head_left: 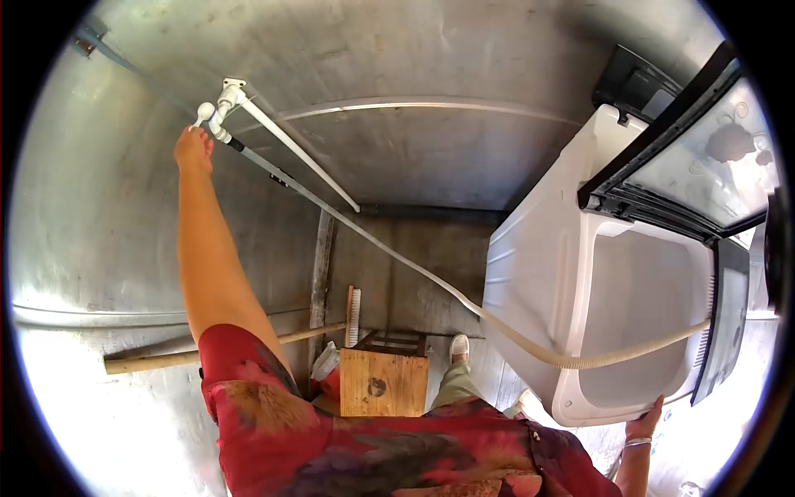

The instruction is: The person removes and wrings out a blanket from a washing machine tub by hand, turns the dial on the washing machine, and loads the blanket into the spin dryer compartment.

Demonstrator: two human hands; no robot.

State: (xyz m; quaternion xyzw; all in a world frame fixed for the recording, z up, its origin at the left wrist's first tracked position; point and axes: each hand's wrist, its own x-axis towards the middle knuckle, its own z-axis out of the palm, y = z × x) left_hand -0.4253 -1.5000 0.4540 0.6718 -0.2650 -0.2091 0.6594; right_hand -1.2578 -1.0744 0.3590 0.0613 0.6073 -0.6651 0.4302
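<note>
My left hand [195, 150] reaches up to the metal wall and is closed on the white handle of a tap [205, 111] on white pipework. From the pipe joint a pale hose [397, 258] runs down and across into the open tub of a white top-loading washing machine [538, 257]. The machine's dark-framed, see-through lid [704, 153] stands raised. At the machine's near rim rests my right hand [644, 424], its fingers curled over the edge and partly hidden.
A small wooden stool [383, 383] stands below me, beside a brush [354, 316] and a wooden pole [306, 334]. A white pipe [302, 155] slants down the metal wall. My shoe [460, 348] is on the floor between stool and machine.
</note>
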